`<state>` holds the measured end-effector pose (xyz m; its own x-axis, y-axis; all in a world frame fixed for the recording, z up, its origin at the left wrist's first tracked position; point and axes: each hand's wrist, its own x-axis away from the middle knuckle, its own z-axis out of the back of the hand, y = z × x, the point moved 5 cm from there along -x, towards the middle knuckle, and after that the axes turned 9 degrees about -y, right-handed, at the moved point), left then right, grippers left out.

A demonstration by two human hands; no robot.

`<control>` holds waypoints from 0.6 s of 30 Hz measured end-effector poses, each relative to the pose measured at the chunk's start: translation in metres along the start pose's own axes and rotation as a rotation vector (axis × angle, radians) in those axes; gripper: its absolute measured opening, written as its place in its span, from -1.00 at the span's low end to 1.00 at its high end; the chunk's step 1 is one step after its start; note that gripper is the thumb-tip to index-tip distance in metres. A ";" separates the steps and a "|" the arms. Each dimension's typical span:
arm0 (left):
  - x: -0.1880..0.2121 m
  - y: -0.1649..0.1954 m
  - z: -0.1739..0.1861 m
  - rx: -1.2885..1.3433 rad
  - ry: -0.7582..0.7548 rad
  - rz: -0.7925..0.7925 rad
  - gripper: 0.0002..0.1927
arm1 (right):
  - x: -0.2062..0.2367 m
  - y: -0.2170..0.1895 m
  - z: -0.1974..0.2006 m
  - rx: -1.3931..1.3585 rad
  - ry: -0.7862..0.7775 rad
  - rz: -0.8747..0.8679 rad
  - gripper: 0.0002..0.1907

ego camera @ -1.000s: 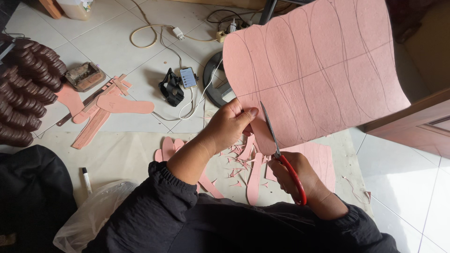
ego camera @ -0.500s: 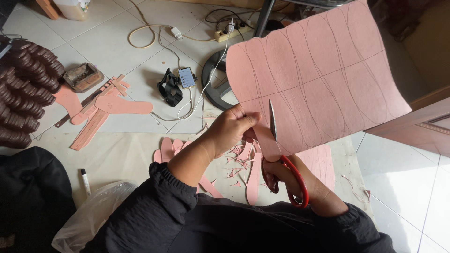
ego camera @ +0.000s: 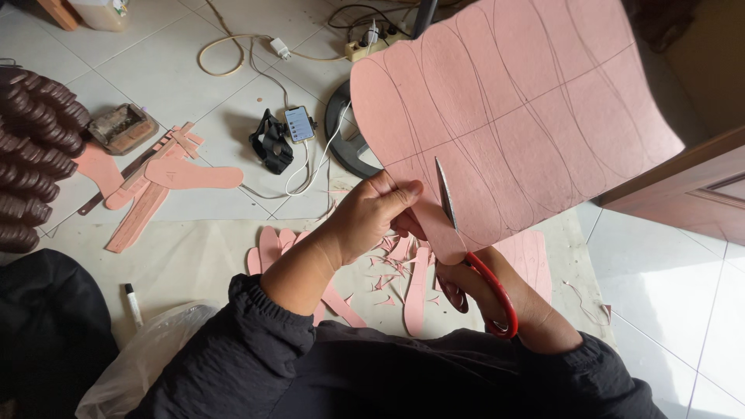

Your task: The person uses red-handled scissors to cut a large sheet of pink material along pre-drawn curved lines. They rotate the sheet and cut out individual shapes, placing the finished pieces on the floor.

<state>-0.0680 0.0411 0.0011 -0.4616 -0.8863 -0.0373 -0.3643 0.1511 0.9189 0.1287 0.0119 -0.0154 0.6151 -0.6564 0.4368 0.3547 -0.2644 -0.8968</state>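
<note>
The left hand (ego camera: 371, 217) pinches the thin, floppy pink sheet (ego camera: 512, 116) at its seven-o'clock edge, best gripped near the cut, while the right hand (ego camera: 497, 299) closes around red scissors (ego camera: 473, 256).

The floor (ego camera: 683, 264) is pale square tile with a beige mat (ego camera: 194, 256) spread over its middle. On the mat lie pink cut strips and scraps (ego camera: 388, 271), a white marker (ego camera: 133, 302) and a clear plastic bag (ego camera: 147, 357). On the bare tile lie a pink sole shape (ego camera: 194, 174) over a bundle of pink strips (ego camera: 143, 206), a small worn box (ego camera: 122, 128), a phone (ego camera: 299, 124) beside a black strap (ego camera: 272, 146), a coiled cable (ego camera: 233, 54), a power strip (ego camera: 372, 46) and a round black base (ego camera: 345, 143). Dark brown stacked pieces (ego camera: 31, 155) line the left edge.
</note>
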 end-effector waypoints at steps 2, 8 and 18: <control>0.000 -0.001 0.001 -0.010 -0.010 -0.012 -0.69 | 0.001 -0.005 -0.001 0.014 -0.027 0.073 -0.77; -0.003 -0.009 0.011 -0.132 0.089 -0.075 -0.70 | 0.008 -0.026 -0.006 0.111 -0.150 0.043 -0.72; 0.004 0.014 0.039 -0.560 0.298 -0.202 -0.67 | 0.027 -0.043 -0.016 -0.020 -0.243 -0.152 -0.71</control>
<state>-0.1064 0.0572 -0.0013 -0.1562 -0.9686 -0.1936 0.0925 -0.2095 0.9734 0.1187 -0.0057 0.0341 0.7071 -0.4205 0.5686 0.4435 -0.3626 -0.8197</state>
